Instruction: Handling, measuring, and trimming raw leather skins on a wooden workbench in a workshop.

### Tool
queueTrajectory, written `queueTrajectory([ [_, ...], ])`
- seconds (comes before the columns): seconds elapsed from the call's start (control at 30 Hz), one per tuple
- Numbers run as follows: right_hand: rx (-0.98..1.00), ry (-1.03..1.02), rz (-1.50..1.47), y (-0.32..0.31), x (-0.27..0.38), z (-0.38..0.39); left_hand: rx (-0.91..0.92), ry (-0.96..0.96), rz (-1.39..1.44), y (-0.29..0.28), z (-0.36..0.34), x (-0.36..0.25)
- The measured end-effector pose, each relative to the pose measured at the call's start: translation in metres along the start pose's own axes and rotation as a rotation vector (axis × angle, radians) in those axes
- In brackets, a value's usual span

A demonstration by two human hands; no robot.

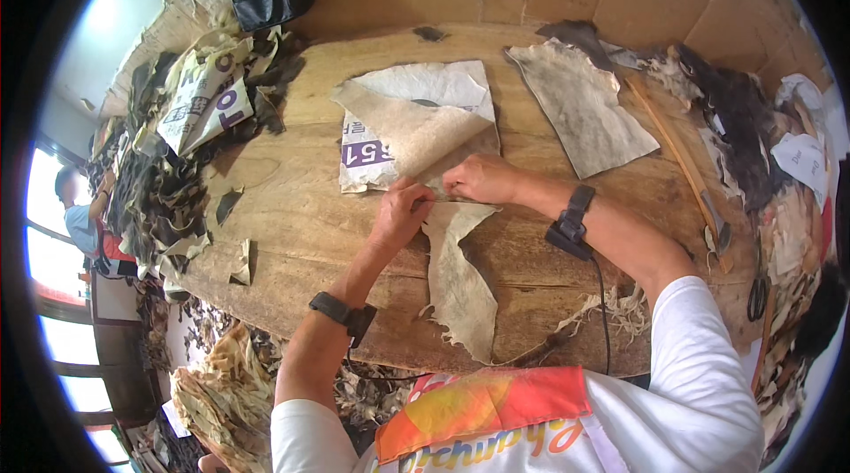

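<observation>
From where I stand, in the head view, the person bends over a wide wooden worktop point(292, 234). The left hand point(405, 207) has its thumb and fingers drawn together at the near edge of a folded tan hide point(425, 132); something dark shows at the fingertips, but I can't tell what is pinched there. The right hand point(482, 179) sits just beside it, fingers curled in at that same edge, and I can't make out how firmly they close or on what. The hide lies mid-table, over a white sheet with purple print point(363, 174). A narrow pale hide piece point(465, 269) extends from beside the hands toward the near side. Farther right lie a greyish hide point(584, 110) and a wooden-handled tool point(668, 141); dark scraps point(177, 199) heap up on the left.
</observation>
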State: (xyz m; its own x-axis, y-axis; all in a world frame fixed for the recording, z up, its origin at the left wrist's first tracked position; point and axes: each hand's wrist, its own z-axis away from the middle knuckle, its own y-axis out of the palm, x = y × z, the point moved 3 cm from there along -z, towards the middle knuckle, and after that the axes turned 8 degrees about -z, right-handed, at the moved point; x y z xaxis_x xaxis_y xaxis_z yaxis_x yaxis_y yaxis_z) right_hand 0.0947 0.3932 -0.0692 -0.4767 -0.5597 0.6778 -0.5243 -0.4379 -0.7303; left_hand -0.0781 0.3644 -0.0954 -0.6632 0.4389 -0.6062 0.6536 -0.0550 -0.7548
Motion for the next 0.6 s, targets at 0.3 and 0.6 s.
queueTrajectory([
  [0.3, 0.076, 0.054, 0.345, 0.008, 0.01, -0.011, 0.009, 0.068, -0.054, 0.001, -0.001, 0.003],
  [0.6, 0.162, 0.119, 0.34, 0.007, 0.025, -0.021, -0.041, 0.15, -0.069, 0.002, 0.002, 0.003],
])
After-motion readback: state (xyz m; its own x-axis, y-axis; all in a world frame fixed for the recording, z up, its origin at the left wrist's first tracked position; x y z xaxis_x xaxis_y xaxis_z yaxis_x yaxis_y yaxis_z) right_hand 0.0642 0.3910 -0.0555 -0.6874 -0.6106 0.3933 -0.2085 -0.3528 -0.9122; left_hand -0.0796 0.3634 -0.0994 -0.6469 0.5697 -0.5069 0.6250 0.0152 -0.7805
